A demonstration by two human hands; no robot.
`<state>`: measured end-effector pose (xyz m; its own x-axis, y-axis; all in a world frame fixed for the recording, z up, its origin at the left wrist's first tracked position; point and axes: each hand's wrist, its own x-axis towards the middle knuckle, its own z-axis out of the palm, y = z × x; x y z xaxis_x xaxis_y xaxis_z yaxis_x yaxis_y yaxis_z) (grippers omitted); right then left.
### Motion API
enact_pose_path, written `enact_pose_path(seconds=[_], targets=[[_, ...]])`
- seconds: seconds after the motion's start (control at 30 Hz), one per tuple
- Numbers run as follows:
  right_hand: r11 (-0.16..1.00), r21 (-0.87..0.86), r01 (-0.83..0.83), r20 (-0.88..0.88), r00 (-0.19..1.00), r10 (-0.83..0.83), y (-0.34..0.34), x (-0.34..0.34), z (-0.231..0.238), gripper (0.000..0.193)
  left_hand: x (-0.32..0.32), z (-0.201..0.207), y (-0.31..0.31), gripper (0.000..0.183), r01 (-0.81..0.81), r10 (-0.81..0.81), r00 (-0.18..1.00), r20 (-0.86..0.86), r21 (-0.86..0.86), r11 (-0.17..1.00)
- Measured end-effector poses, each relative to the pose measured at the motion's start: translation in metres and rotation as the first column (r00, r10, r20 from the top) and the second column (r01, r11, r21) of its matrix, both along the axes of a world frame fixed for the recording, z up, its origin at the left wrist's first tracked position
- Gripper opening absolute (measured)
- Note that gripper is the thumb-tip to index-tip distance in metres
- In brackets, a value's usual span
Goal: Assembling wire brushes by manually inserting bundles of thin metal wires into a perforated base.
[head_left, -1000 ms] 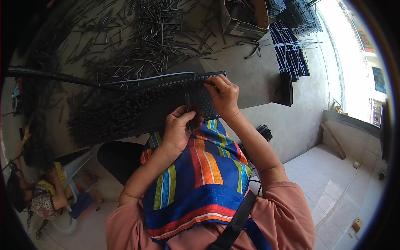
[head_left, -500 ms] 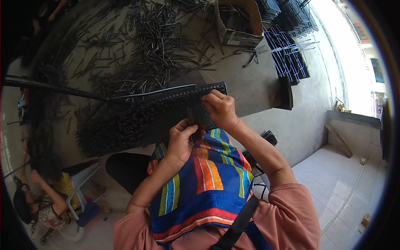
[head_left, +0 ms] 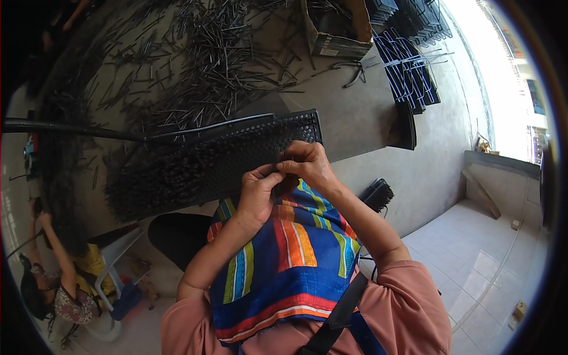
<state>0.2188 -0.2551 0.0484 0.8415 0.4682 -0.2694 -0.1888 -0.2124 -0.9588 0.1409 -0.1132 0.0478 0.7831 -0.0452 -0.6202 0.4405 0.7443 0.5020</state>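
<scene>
A long black broom head (head_left: 195,160) lies across the front of me. Dark bristles crowd its left part, while rows of small holes show bare toward its right end. My left hand (head_left: 258,190) is closed beside its near edge, pinching a few thin dark bristle strips, mostly hidden by the fingers. Against its fingertips my right hand (head_left: 309,165) makes a pinch, over the near right part of the broom head. Whatever sits between the right fingertips is too small to make out. A striped colourful cloth (head_left: 290,254) covers my lap below both hands.
Loose dark strips (head_left: 219,65) are strewn over the grey work surface. Behind stand a cardboard box (head_left: 337,44), pliers (head_left: 357,74) and wire racks (head_left: 408,71). A black pole (head_left: 71,127) enters from the left. Another brush (head_left: 377,194) lies right; another person (head_left: 65,284) works lower left.
My right hand has come down and left from the broom head's right end to meet my left fingertips. The left hand has stayed nearly in place. The other person's arms have risen.
</scene>
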Motion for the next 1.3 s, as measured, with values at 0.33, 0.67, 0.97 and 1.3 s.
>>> enact_pose_path(seconds=[0.33,0.67,0.97,1.3], targets=[[0.940,0.262,0.219,-0.448,0.890,-0.083,-0.022,0.011,0.000,0.005,0.004,0.008,-0.006,0.016,0.069,-0.070,0.996,-0.048,-0.022,0.997],[0.974,0.074,0.212,0.686,0.699,-0.204,-0.020,0.041,-0.007,0.015,0.001,0.006,-0.011,0.021,0.060,-0.055,0.996,-0.077,0.063,0.996],[0.995,0.041,0.095,0.709,0.698,-0.096,-0.021,0.051,-0.008,0.016,0.001,0.000,-0.007,0.016,0.055,-0.071,0.980,-0.185,-0.092,0.994],[0.995,0.047,0.087,0.676,0.731,-0.096,-0.024,0.050,-0.015,0.017,-0.003,0.002,-0.009,0.017,0.008,-0.038,0.974,-0.224,-0.131,0.991]])
